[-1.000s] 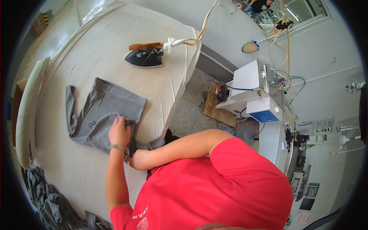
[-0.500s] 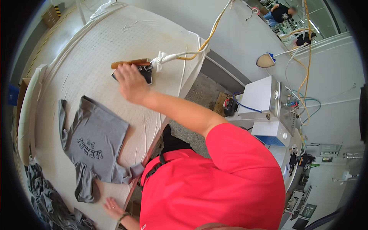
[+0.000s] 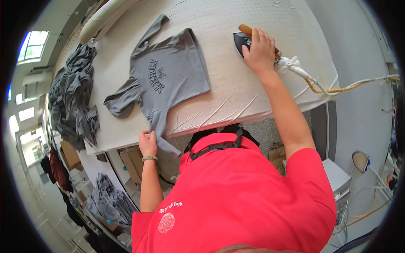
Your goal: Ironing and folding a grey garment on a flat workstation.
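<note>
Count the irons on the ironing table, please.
1. The single iron sits near the far right of the ironing table, under the right hand. The heap of grey garments at the left could hide something.

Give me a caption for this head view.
Right hand grips iron; left hand holds grey T-shirt at table edge.

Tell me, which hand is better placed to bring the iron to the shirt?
Right, probably. The right hand already rests on the iron, while the left hand grips the shirt at the table edge.
</note>
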{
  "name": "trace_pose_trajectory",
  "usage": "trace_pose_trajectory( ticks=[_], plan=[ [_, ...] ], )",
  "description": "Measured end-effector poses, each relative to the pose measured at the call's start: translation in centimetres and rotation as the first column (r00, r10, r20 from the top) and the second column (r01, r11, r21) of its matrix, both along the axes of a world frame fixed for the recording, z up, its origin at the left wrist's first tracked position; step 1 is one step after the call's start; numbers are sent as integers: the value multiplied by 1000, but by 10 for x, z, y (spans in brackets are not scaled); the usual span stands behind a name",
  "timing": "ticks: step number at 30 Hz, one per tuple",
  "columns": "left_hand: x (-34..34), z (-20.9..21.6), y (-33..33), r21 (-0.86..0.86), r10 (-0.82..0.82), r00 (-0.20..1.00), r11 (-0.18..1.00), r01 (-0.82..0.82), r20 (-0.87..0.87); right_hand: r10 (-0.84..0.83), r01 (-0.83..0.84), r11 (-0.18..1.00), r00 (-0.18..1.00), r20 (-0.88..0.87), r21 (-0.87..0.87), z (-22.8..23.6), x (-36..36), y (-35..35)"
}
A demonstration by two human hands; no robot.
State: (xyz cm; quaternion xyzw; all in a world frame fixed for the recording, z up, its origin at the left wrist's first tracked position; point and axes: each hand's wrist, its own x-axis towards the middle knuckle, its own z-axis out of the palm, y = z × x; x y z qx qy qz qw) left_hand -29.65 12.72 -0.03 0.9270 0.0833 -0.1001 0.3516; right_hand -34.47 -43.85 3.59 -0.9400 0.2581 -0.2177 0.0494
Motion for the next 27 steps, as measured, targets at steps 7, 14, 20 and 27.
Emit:
trace_pose_trajectory(
  ticks=[7, 14, 20, 27],
  plan=[
    [84, 45, -27, 267, -420, 902, 885, 382, 99, 399, -374, 639, 908, 126, 673, -13, -29, 103],
    [228, 60, -205, 98, -692, 666, 710, 697, 277, 229, -221, 489, 966, 120, 844, -9, 17, 114],
    [290, 33, -318, -90, -723, 634, 637, 766, 275, -39, -157, 491, 979, 202, 857, 0, 134, 97],
    [316, 8, -334, -177, -738, 596, 571, 801, 316, -264, 259, 252, 945, -191, 932, -32, 236, 87]
  ],
)
